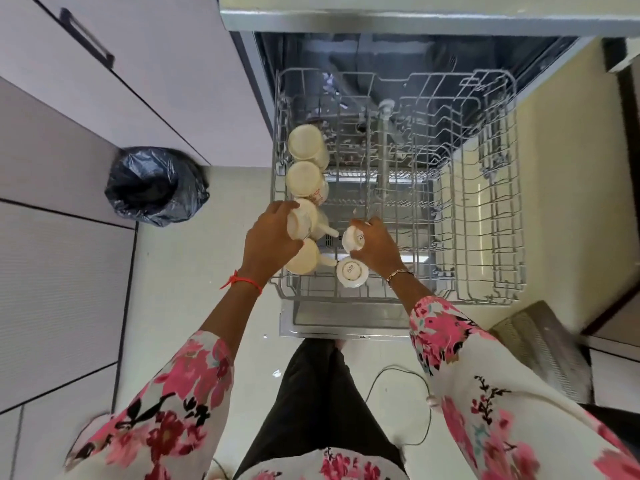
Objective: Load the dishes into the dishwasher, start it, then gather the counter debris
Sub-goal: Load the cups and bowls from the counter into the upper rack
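Top-down view from the head camera over a pulled-out dishwasher rack. At far left, pale cabinet fronts (104, 109) with a dark bar handle (86, 38); below them, a bin lined with a black plastic bag (156, 185) stands on the light floor, well apart from the rack. The left hand (270, 240), with a red thread bracelet (240, 282) at the wrist, is closed around a cream mug (303, 218), fingers wrapped over its upturned base. This mug is third in a column of four inverted cream mugs along the left edge of the wire rack (485, 292): the farthest mug (306, 142), the second mug (304, 178), the held one, and the nearest mug (303, 258), which is partly hidden under the left hand. Just right of the column, a small white cup (349, 270) sits base-up in the rack's near row. The right hand (375, 245), wearing a thin chain bracelet (400, 273), is clamped on another small white cup (353, 239), held tilted just above and beyond the seated one. The middle and right portions of the rack hold only bare wire tines. The open dishwasher door (346, 320) lies below the rack's near edge. Both forearms wear pink floral sleeves (450, 334). At lower right, a thin dark cable (398, 372) loops on the floor.
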